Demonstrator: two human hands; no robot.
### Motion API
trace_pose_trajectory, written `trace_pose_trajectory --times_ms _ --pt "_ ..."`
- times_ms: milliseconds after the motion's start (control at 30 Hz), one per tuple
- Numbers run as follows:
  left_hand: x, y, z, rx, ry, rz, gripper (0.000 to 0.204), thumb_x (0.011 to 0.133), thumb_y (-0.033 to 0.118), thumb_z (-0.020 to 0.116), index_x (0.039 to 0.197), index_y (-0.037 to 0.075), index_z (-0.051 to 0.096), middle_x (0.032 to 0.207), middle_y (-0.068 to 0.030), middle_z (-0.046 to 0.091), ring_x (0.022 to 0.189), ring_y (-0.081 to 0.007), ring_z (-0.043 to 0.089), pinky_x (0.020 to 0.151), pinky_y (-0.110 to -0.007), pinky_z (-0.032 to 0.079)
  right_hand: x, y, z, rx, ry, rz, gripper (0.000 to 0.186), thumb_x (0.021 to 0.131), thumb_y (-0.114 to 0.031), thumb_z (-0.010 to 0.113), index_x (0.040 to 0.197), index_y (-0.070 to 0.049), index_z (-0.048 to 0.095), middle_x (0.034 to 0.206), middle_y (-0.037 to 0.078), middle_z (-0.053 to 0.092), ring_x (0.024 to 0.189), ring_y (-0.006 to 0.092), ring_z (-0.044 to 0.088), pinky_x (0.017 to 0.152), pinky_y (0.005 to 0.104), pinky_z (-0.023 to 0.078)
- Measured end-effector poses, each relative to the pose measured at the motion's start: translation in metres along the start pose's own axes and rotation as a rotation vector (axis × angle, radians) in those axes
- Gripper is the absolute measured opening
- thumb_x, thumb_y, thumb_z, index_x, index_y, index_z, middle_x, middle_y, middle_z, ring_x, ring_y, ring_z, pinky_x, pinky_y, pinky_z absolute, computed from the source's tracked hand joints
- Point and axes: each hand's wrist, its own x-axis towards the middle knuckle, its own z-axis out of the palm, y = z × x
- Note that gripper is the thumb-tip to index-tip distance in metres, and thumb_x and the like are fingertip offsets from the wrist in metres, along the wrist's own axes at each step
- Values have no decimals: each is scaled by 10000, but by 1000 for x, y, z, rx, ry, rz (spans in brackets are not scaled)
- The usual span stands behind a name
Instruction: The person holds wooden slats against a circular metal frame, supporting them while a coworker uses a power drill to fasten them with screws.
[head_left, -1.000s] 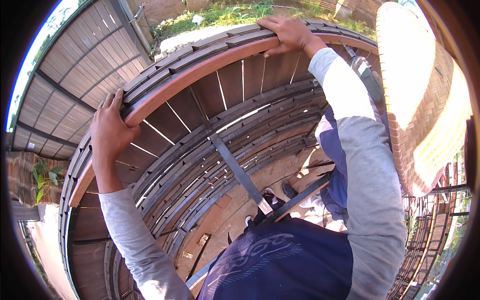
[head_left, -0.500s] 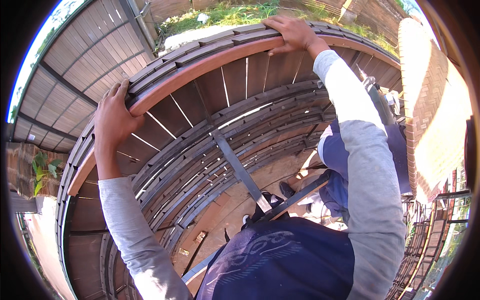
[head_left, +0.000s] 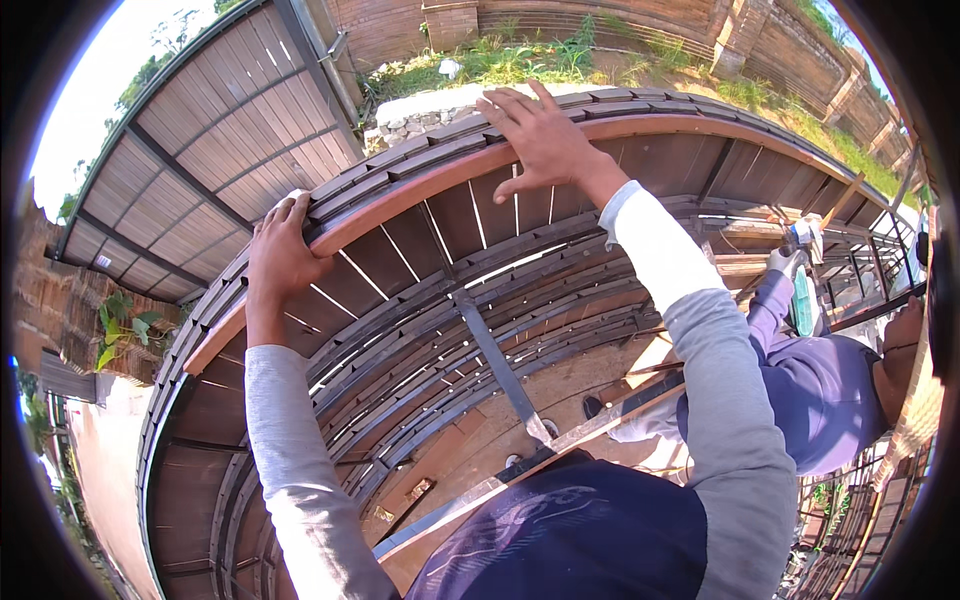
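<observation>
Step in hand looks like steadying the rail (head_left: 405, 196), the red-brown strip along the inner top edge of the curved wall (head_left: 380, 258), arching from about 10 o'clock over 12 toward 2.

Left hand (head_left: 285, 262), at 10–11 o'clock: half closed, fingers over the top edge, thumb inside, seems to clasp the rail near a squared end. Right hand (head_left: 550, 150), toward 12–1: wide open, fingers fanned over the edge, thumb pointing in and down; not gripping. Contact with the rail: cannot tell.

Next move, if the right hand is to grip too, would call for lowering the palm and curling fingers over the edge, left one holding firm.

Counts: own hands, two. Rail, one main length; more red strip shows past the left hand toward 9–10, can't tell if joined behind it. Bars, two obvious: upright bar (head_left: 497, 362) near centre, diagonal bar (head_left: 600, 425) toward 5. Co-worker (head_left: 815, 395), one, at 3–4, with one gloved hand (head_left: 788, 263) visible beside one green item (head_left: 803, 300), kind unclear. Slatted panel (head_left: 215, 165), one, 10–11. Leafy plant (head_left: 120, 328), one, 9. Wall slats: too many overlaps to count.
</observation>
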Motion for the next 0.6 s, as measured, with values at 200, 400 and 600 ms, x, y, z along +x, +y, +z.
trace_pose_trajectory --times_ms 200,400,600 --pt "-1 -7 4 -19 9 8 1003 644 252 866 1565 52 523 1586 -205 548 1485 -377 497 1263 -477 369 108 -161 -9 182 44 -100 1294 673 -801 814 1631 -27 416 1609 231 492 1536 363 439 1278 669 233" --pt "2 -12 13 -25 43 66 1114 616 427 951 1544 -14 522 1551 -219 574 1461 -386 521 1234 -499 392 150 -206 10 360 -210 2 1164 717 -673 863 1595 -22 465 1496 209 606 1410 350 585 1224 580 373" --pt "7 -5 12 -50 -9 91 1078 657 429 921 1535 -44 513 1515 -265 581 1409 -440 549 1203 -499 429 130 -216 16 265 96 121 1078 693 -541 932 1548 -33 516 1483 180 619 1433 324 554 1268 611 314"
